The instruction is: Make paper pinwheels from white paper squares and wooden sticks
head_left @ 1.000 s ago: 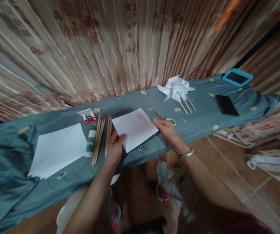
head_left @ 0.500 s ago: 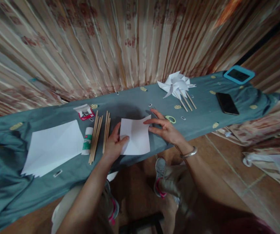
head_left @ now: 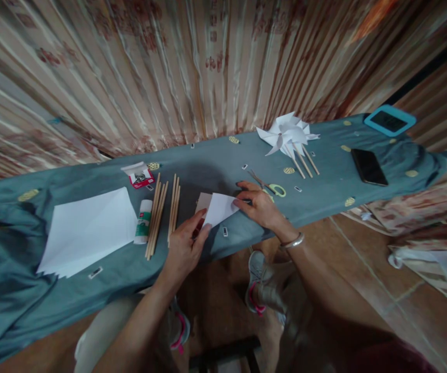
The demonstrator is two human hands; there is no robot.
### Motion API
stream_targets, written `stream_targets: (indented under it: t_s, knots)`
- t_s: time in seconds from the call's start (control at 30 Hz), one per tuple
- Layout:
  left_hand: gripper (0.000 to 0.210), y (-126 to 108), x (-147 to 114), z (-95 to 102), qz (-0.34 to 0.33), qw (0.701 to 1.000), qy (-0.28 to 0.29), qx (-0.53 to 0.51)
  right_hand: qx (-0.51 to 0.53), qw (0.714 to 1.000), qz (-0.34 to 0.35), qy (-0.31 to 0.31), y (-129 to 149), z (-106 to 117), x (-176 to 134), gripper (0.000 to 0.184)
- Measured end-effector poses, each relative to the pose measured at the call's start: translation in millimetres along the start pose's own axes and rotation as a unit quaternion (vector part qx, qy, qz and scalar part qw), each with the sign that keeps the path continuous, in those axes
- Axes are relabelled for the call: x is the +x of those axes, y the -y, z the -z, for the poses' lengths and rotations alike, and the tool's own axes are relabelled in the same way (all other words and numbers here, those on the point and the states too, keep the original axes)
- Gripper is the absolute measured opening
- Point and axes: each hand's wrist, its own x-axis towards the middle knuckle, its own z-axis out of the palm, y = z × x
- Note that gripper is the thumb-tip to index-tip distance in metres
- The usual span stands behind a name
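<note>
A sheet of white paper [head_left: 220,208] is bent over diagonally between my hands, above the cloth-covered table. My left hand [head_left: 186,239] pinches its lower left edge between thumb and fingers. On the other side, my right hand [head_left: 259,203] grips the right corner with thumb and fingertips. Scissors [head_left: 276,189] with light green handles lie just beyond my right hand. Left of my left hand are two groups of thin wooden sticks [head_left: 173,204] and a white and green glue stick [head_left: 143,221].
A stack of white paper [head_left: 89,230] lies at the left, with a red box of small metal pieces [head_left: 140,175] behind it. Paper pinwheels [head_left: 288,133] on sticks rest at the back right. Further right are a black phone [head_left: 368,167] and a blue-framed device [head_left: 390,120].
The paper lay flat and squarish between my hands; now it is folded over diagonally. My right hand has moved slightly left and down, and more of the scissors shows.
</note>
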Motion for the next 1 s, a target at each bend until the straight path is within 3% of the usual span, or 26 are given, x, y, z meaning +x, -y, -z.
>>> stream_targets:
  t_s: [0.17, 0.23, 0.4, 0.47, 0.53, 0.6, 0.67, 0.8, 1.0]
  knots:
    - [0.036, 4, 2, -2.3, 0.047, 0.999, 0.012, 0.012, 0.014, 0.999, 0.012, -0.026, 8, -5, 3, 0.016]
    - [0.038, 5, 5, -2.4, 0.064, 0.997, 0.023, 0.024, 0.042, 0.998, 0.025, -0.043, 15, -7, 4, 0.027]
    - [0.051, 8, 10, -0.1, 0.082, 0.994, 0.019, 0.072, 0.066, 0.998, -0.004, -0.009, 30, -15, 8, 0.034]
    - [0.057, 5, 7, 1.7, 0.028, 0.994, 0.001, 0.106, 0.050, 0.999, -0.016, 0.000, 31, -20, 11, 0.035]
    - [0.057, -1, 1, 1.6, -0.078, 0.985, -0.020, 0.153, 0.034, 0.999, -0.016, 0.010, 30, -24, 13, 0.036]
    - [0.057, -9, -8, -2.4, -0.162, 0.969, 0.000, 0.186, 0.022, 1.000, -0.009, 0.016, 27, -28, 14, 0.035]
    - [0.058, -15, -18, -10.2, -0.203, 0.957, 0.051, 0.198, 0.015, 1.000, 0.000, 0.011, 25, -30, 14, 0.034]
    - [0.062, -15, -30, -24.9, -0.190, 0.945, 0.111, 0.241, 0.006, 1.000, 0.028, -0.006, 21, -32, 11, 0.031]
    - [0.064, -6, -30, -24.8, -0.164, 0.941, 0.148, 0.257, -0.012, 0.996, 0.090, -0.024, 19, -36, 10, 0.024]
